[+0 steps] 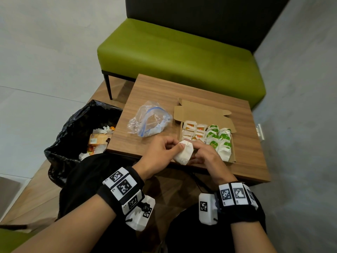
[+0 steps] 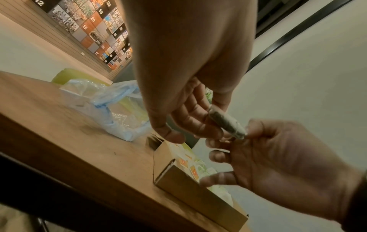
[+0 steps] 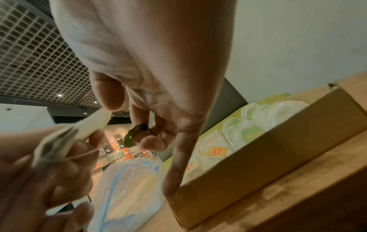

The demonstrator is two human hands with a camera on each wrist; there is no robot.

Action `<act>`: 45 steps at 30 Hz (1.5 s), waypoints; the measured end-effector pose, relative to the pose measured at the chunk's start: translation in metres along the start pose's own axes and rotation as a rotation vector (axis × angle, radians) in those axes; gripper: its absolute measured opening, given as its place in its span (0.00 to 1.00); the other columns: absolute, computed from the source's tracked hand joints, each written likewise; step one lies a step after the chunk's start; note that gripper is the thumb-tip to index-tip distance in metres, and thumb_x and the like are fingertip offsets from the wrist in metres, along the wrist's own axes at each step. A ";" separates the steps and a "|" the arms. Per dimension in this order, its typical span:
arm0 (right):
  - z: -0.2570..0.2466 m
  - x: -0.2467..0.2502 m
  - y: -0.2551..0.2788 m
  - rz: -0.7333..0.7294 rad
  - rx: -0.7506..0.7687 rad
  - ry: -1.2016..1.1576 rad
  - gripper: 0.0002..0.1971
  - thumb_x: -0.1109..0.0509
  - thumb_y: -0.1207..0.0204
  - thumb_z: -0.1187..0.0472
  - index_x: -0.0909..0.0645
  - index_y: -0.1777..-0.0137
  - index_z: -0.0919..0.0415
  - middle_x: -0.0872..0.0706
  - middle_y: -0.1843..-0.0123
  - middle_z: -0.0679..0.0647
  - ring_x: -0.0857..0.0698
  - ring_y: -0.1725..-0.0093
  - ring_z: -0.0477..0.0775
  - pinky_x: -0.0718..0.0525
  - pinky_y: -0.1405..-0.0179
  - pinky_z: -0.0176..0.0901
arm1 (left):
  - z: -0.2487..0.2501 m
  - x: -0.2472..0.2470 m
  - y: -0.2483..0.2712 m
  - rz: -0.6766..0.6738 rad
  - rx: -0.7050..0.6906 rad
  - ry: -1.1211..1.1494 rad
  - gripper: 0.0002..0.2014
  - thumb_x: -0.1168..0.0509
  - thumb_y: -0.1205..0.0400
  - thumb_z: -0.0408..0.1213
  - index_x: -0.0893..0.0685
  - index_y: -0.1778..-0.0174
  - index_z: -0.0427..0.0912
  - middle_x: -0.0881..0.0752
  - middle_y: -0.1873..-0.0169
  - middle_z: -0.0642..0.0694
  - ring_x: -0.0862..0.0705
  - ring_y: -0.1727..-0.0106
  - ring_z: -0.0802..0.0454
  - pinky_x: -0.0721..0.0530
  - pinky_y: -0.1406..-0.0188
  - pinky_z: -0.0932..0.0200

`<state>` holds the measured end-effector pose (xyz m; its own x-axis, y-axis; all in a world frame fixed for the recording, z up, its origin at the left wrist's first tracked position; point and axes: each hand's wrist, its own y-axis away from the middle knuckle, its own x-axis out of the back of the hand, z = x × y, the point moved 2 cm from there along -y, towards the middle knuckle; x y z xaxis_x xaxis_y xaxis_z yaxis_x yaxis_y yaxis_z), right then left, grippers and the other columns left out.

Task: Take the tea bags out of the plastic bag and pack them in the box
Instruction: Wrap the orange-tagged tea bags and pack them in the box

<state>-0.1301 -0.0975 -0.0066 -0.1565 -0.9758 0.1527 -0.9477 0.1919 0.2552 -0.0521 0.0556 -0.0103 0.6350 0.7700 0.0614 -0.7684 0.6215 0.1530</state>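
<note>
Both hands hold one white tea bag (image 1: 184,154) just above the front left corner of the open cardboard box (image 1: 204,114). My left hand (image 1: 177,145) pinches the bag's body (image 2: 226,122) between thumb and fingers. In the right wrist view my right hand (image 3: 143,139) pinches the bag's green tag (image 3: 132,137), with its index finger stretched down toward the box wall (image 3: 278,157); a thin string runs from the tag to the bag (image 3: 69,138). The box holds rows of orange-tagged tea bags (image 1: 193,130) and green-tagged ones (image 1: 218,137). The clear zip plastic bag (image 1: 149,121) lies crumpled left of the box.
The box and the plastic bag sit on a small wooden table (image 1: 251,152). A black bin bag (image 1: 76,128) with rubbish stands open at the table's left edge. A green bench (image 1: 173,57) stands behind the table, and a grey wall runs along the right.
</note>
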 end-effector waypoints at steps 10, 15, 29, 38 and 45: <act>-0.004 0.000 -0.010 0.385 0.080 -0.012 0.14 0.25 0.23 0.72 0.13 0.40 0.61 0.11 0.60 0.55 0.11 0.57 0.47 0.12 0.47 0.37 | -0.008 -0.006 -0.001 -0.016 0.007 -0.125 0.08 0.29 0.18 0.39 0.09 0.59 0.40 0.10 0.64 0.39 0.19 0.66 0.58 0.21 0.64 0.63; -0.006 -0.005 -0.004 0.451 0.213 0.117 0.12 0.23 0.26 0.70 0.12 0.57 0.49 0.08 0.58 0.48 0.09 0.57 0.50 0.11 0.53 0.42 | -0.013 -0.008 -0.003 0.028 0.078 -0.043 0.11 0.30 0.17 0.36 0.11 0.62 0.34 0.10 0.67 0.40 0.14 0.69 0.52 0.17 0.65 0.57; 0.003 -0.003 0.014 0.315 0.272 0.275 0.09 0.21 0.27 0.68 0.08 0.52 0.53 0.09 0.50 0.43 0.12 0.48 0.39 0.19 0.48 0.27 | -0.012 -0.012 -0.002 -0.088 0.235 0.229 0.13 0.38 0.12 0.41 0.11 0.51 0.38 0.09 0.59 0.40 0.13 0.60 0.48 0.17 0.62 0.56; -0.001 0.012 0.011 0.315 0.154 0.096 0.21 0.21 0.29 0.73 0.14 0.38 0.56 0.09 0.53 0.57 0.11 0.57 0.49 0.12 0.55 0.37 | -0.013 -0.012 -0.008 -0.067 -0.112 -0.225 0.06 0.31 0.16 0.41 0.09 0.48 0.52 0.09 0.57 0.54 0.12 0.54 0.54 0.12 0.50 0.52; -0.001 0.048 0.006 0.375 0.116 0.313 0.13 0.23 0.25 0.68 0.13 0.57 0.46 0.09 0.59 0.46 0.12 0.58 0.41 0.16 0.57 0.37 | -0.009 -0.028 -0.019 -0.099 -0.066 -0.427 0.18 0.30 0.17 0.44 0.18 0.31 0.52 0.15 0.39 0.54 0.16 0.42 0.59 0.17 0.44 0.59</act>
<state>-0.1433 -0.1428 0.0030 -0.4184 -0.7602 0.4970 -0.8696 0.4932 0.0224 -0.0554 0.0234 -0.0238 0.6708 0.5866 0.4538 -0.6971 0.7075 0.1159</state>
